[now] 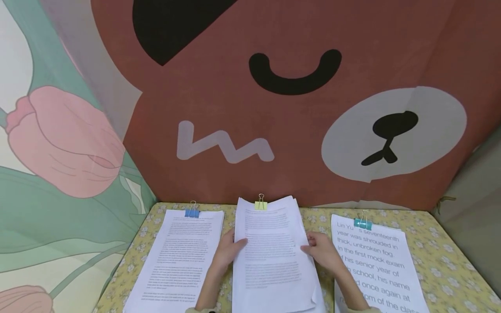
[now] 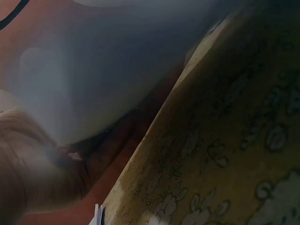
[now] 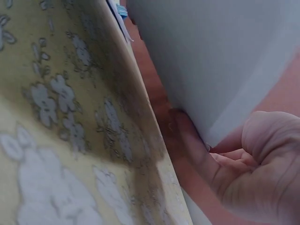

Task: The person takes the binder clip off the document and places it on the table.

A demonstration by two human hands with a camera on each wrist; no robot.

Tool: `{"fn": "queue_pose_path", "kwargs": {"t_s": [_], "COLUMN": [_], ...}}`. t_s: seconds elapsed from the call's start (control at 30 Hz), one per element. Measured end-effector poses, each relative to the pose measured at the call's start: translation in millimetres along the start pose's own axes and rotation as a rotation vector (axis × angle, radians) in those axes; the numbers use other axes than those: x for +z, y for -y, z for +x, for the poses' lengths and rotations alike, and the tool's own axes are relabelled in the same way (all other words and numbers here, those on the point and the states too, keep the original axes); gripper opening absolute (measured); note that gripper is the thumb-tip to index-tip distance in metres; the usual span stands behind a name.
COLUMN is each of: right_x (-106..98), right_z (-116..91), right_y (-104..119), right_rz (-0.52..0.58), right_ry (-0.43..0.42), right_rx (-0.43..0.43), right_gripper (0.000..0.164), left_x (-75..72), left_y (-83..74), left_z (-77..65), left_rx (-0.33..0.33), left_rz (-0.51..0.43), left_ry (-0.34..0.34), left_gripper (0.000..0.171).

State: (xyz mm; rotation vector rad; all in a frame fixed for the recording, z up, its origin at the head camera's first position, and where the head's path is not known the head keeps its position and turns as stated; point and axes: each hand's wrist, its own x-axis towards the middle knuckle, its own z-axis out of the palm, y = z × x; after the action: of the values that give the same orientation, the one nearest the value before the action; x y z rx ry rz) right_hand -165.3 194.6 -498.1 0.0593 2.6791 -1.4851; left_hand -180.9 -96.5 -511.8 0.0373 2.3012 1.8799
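In the head view, a stack of printed sheets (image 1: 270,265) with a yellow binder clip (image 1: 261,205) at its top is held between both hands. My left hand (image 1: 227,252) grips its left edge, thumb on the front and fingers behind. On the opposite edge, my right hand (image 1: 324,253) pinches the paper the same way. Both wrist views show the stack lifted off the tabletop at the hands, with fingers passing under the pale sheets (image 3: 215,61). The top sheet's lower right corner curls up. Dark shading hides part of the left fingers in the left wrist view.
A blue-clipped stack (image 1: 176,256) of small print lies on the left. On the right lies a teal-clipped stack (image 1: 375,265) in large print, partly behind the right forearm. A yellow floral cloth (image 1: 318,217) covers the table, and a bear-print curtain (image 1: 219,95) hangs behind it.
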Motion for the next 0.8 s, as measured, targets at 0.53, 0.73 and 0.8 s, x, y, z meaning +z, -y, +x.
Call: {"fn": "queue_pose_path", "kwargs": {"t_s": [0.53, 0.73, 0.8], "right_x": [-13.2, -16.0, -18.6], "right_z": [2.7, 4.6, 3.8], "right_y": [-1.7, -3.2, -3.1], "right_rz": [0.109, 0.148, 0.160], "right_ry": [-0.009, 0.039, 0.054], "right_rx": [0.092, 0.103, 0.086], "right_gripper": [0.029, 0.036, 0.037], "left_x": [0.3, 3.9, 4.1], "left_y": [-2.8, -4.4, -5.2], "left_z": [-3.0, -3.9, -3.6], "left_rx": [-0.081, -0.076, -0.085], "left_rz": [-0.284, -0.282, -0.292], "left_ry": [0.149, 0.091, 0.075], "left_gripper": [0.059, 0.057, 0.056]}}
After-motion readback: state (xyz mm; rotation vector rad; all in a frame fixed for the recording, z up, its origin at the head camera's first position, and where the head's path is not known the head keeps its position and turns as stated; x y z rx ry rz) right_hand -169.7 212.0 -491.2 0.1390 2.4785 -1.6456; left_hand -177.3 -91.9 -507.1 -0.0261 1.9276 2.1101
